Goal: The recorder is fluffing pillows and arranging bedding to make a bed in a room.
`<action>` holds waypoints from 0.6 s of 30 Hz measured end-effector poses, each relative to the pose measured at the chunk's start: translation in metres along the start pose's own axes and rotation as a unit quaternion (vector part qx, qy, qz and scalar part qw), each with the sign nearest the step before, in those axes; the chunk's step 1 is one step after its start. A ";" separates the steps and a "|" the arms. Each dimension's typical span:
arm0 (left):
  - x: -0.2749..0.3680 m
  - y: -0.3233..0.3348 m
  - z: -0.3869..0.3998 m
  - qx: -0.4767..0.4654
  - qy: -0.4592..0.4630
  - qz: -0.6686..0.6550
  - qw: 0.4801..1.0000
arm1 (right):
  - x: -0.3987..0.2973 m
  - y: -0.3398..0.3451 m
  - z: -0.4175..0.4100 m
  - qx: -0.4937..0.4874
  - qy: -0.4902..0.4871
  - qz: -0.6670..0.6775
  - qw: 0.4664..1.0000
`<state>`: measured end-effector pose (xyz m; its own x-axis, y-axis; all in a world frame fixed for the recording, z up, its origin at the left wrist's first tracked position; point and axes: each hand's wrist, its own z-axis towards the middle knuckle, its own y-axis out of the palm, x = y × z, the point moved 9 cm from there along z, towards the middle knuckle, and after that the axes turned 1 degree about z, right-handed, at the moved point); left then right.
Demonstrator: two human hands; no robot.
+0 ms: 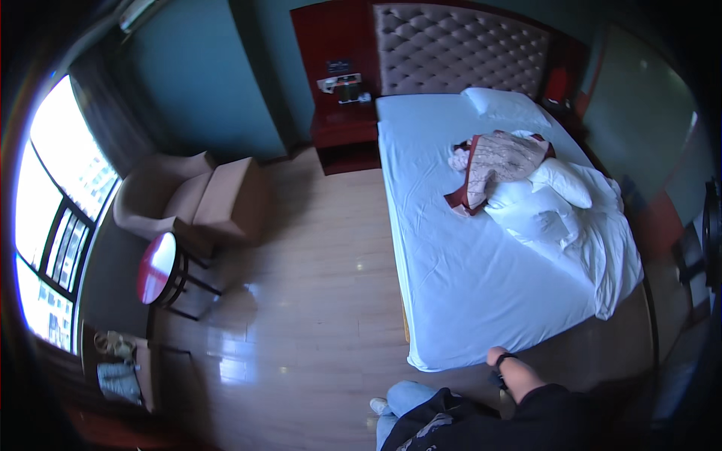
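Note:
My right hand (496, 356) is at the foot of the bed, beside the lower edge of the white fitted sheet (451, 270). A black band is around its wrist. The fingers look curled, but they are too small and foreshortened to tell whether they touch or grip the sheet. My left hand is out of view. On the bed's right half, a beige patterned cloth with dark red borders (507, 155) lies crumpled. Next to it are a white pillow (567, 183) and a bunched white duvet (598, 242). Another white pillow (505, 106) rests near the tufted headboard (457, 48).
A dark red nightstand (344, 127) adjoins the bed's left side. By the window stand a tan armchair (163, 191), an ottoman (225, 194) and a round table (158, 270). Folded jeans (118, 382) lie on a seat at lower left. Wood flooring (321, 270) runs between.

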<state>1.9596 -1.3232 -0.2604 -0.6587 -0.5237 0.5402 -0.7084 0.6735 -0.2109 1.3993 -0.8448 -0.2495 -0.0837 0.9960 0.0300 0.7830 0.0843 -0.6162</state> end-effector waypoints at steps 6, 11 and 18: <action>0.167 -0.056 0.122 -0.003 0.065 0.144 0.987 | -0.017 0.031 -0.038 0.102 -0.037 0.135 0.985; 0.339 0.008 0.169 -0.025 0.149 0.026 0.988 | -0.048 0.164 0.024 -0.271 0.095 0.344 0.894; 0.528 0.095 0.273 -0.132 0.162 0.207 0.956 | -0.236 -0.208 0.115 0.198 -0.146 0.314 0.917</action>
<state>1.4755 -1.6783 -0.2172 -0.7252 -0.0246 0.6881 -0.2879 0.9186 -0.2706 1.1857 -1.1010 -0.2189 0.1015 0.7897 -0.6051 0.4529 -0.5782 -0.6787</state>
